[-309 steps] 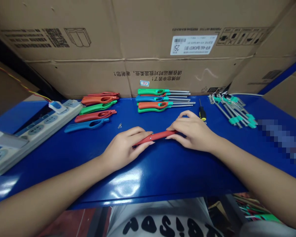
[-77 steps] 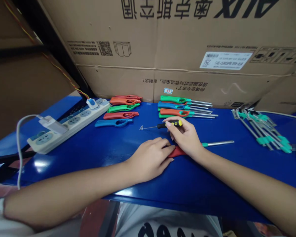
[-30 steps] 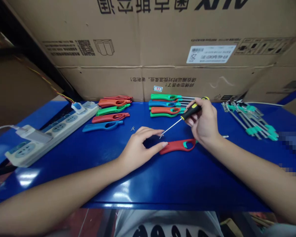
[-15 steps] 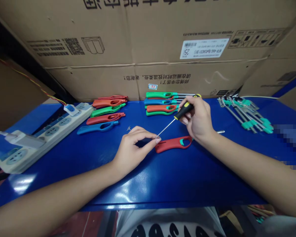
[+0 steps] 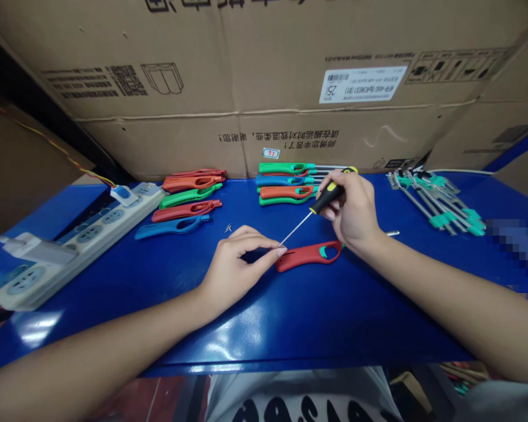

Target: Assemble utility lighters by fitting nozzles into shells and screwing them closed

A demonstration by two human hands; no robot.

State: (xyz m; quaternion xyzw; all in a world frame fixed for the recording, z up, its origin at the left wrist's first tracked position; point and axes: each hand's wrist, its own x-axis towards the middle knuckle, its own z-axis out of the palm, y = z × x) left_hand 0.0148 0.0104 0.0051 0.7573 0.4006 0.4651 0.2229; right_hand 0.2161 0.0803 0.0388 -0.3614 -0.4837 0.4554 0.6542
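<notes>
My right hand [image 5: 351,205] is closed around the black and yellow handle of a screwdriver [image 5: 326,197], whose thin shaft slants down to the left. At its tip, the thumb and forefinger of my left hand [image 5: 242,255] are pinched together; whatever they hold there is too small to make out. Just right of those fingertips lies a red lighter [image 5: 305,256] with a teal trigger, flat on the table. Its metal tube passes partly behind my right wrist. A few small screws [image 5: 227,228] lie beyond my left hand.
Several coloured handle shells [image 5: 187,211] lie at back left, beside a white power strip [image 5: 88,234] with plugs. Several long lighters [image 5: 286,181] are stacked at back centre. Metal tubes with teal parts [image 5: 440,205] lie at right. A cardboard wall [image 5: 158,140] bounds the blue table [image 5: 264,328].
The view has shifted very slightly. Both hands, the screwdriver and the red lighter keep the same positions relative to each other.
</notes>
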